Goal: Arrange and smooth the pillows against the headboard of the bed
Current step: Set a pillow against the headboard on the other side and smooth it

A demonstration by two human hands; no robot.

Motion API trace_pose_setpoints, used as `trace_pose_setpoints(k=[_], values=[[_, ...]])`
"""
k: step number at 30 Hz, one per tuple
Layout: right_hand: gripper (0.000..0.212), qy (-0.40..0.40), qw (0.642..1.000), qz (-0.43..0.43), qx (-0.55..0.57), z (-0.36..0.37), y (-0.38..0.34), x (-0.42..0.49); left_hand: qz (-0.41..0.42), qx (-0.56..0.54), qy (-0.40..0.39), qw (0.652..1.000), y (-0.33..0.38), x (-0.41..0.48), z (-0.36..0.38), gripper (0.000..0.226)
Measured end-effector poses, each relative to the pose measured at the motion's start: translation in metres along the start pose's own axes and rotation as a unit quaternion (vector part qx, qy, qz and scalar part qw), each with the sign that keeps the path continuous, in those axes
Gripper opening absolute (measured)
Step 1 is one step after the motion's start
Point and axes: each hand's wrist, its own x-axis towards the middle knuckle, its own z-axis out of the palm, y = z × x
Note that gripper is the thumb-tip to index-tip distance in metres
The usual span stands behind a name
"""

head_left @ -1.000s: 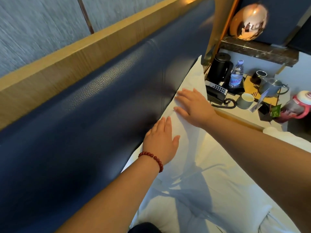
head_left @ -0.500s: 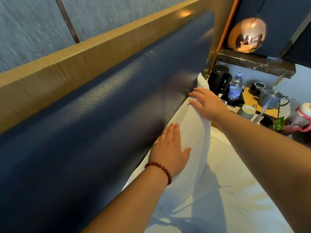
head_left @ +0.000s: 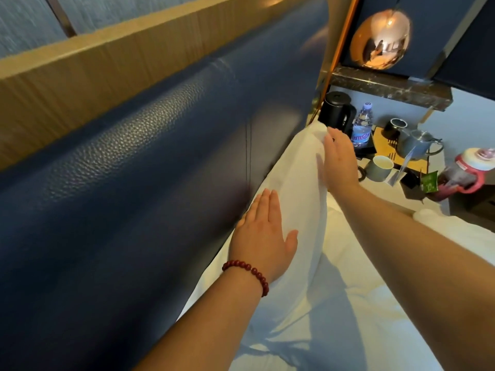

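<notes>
A white pillow (head_left: pixel 297 199) stands upright on the bed, leaning on the padded dark blue headboard (head_left: pixel 150 167). My left hand (head_left: pixel 263 238), with a red bead bracelet at the wrist, lies flat on the pillow's upper edge where it meets the headboard, fingers together. My right hand (head_left: pixel 338 159) is flat against the pillow's front face near its far top corner, fingers straight. Neither hand grips the fabric. The pillow's lower part merges into the white bedding (head_left: pixel 348 303).
Just past the pillow's far end is a bedside table (head_left: pixel 380 187) with a black kettle (head_left: pixel 337 112), a water bottle (head_left: pixel 362 127), a grey mug (head_left: pixel 379 168), a metal teapot (head_left: pixel 416 144) and a red-and-white bottle (head_left: pixel 467 171). A copper globe lamp (head_left: pixel 380 40) hangs above. A wooden ledge (head_left: pixel 88 76) tops the headboard.
The pillow has been raised from lying slanted to standing upright on the headboard. My right hand slid up and outward to its far top corner; my left hand stayed near the headboard edge.
</notes>
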Motion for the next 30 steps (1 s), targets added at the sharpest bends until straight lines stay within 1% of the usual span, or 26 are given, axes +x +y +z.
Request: trace_pose_setpoints(k=[1, 2, 3, 4, 5, 6, 8, 10, 12, 14, 15, 16, 18, 19, 21, 23, 27, 30], values=[[0.042, -0.005, 1.0, -0.017, 0.015, 0.002, -0.001, -0.007, 0.0, 0.0, -0.001, 1.0, 0.0, 0.001, 0.0, 0.08], [0.044, -0.036, 0.999, -0.023, 0.032, 0.005, -0.002, -0.013, 0.0, -0.001, -0.003, 1.0, 0.0, 0.001, 0.001, 0.08], [0.044, -0.073, 0.994, 0.016, 0.074, 0.008, -0.003, -0.019, 0.0, -0.002, -0.005, 1.0, 0.0, 0.002, 0.001, 0.08], [0.043, -0.097, 0.982, 0.094, 0.135, 0.008, -0.006, -0.023, -0.001, -0.005, -0.007, 1.0, -0.001, 0.002, 0.002, 0.081], [0.041, -0.099, 0.963, 0.174, 0.178, 0.008, -0.008, -0.023, -0.003, -0.006, -0.009, 1.0, -0.001, 0.003, 0.003, 0.081], [0.039, -0.097, 0.948, 0.236, 0.192, 0.007, -0.008, -0.023, -0.004, -0.006, -0.012, 1.0, -0.002, 0.003, 0.003, 0.081], [0.049, -0.091, 0.946, 0.272, 0.15, 0.003, -0.001, -0.027, -0.002, -0.006, -0.021, 1.0, -0.003, 0.004, 0.003, 0.081], [0.051, -0.085, 0.961, 0.245, 0.097, -0.002, 0.01, -0.045, -0.005, -0.003, -0.028, 1.0, -0.002, 0.003, -0.001, 0.081], [0.044, -0.067, 0.977, 0.19, 0.07, -0.007, 0.027, -0.072, 0.01, 0.035, -0.006, 0.999, 0.003, 0.0, -0.005, 0.078], [0.042, -0.076, 0.984, 0.162, 0.022, -0.008, 0.049, -0.104, 0.061, 0.08, 0.052, 0.994, 0.015, -0.008, -0.006, 0.072], [0.043, -0.081, 0.985, 0.149, -0.015, -0.009, 0.061, -0.122, 0.088, 0.076, 0.073, 0.99, 0.025, -0.014, -0.004, 0.069], [0.047, -0.087, 0.986, 0.134, -0.054, -0.008, 0.075, -0.139, 0.11, 0.058, 0.078, 0.989, 0.034, -0.021, 0.002, 0.066], [0.055, -0.105, 0.979, 0.133, -0.117, -0.007, 0.101, -0.177, 0.139, 0.017, 0.053, 0.989, 0.052, -0.034, 0.023, 0.061], [0.053, -0.115, 0.974, 0.137, -0.143, -0.007, 0.113, -0.196, 0.145, 0.005, 0.03, 0.989, 0.057, -0.04, 0.037, 0.059], [0.048, -0.129, 0.964, 0.135, -0.188, -0.01, 0.13, -0.232, 0.147, 0.006, -0.017, 0.989, 0.063, -0.052, 0.064, 0.057], [0.052, -0.114, 0.964, 0.106, -0.216, -0.015, 0.144, -0.267, 0.136, 0.024, -0.062, 0.988, 0.065, -0.067, 0.095, 0.056], [0.059, -0.143, 0.959, 0.092, -0.225, -0.029, 0.168, -0.317, 0.093, 0.031, -0.135, 0.986, 0.07, -0.104, 0.148, 0.055], [0.065, -0.148, 0.964, 0.092, -0.203, -0.043, 0.177, -0.342, 0.041, -0.002, -0.159, 0.986, 0.078, -0.132, 0.179, 0.056]])
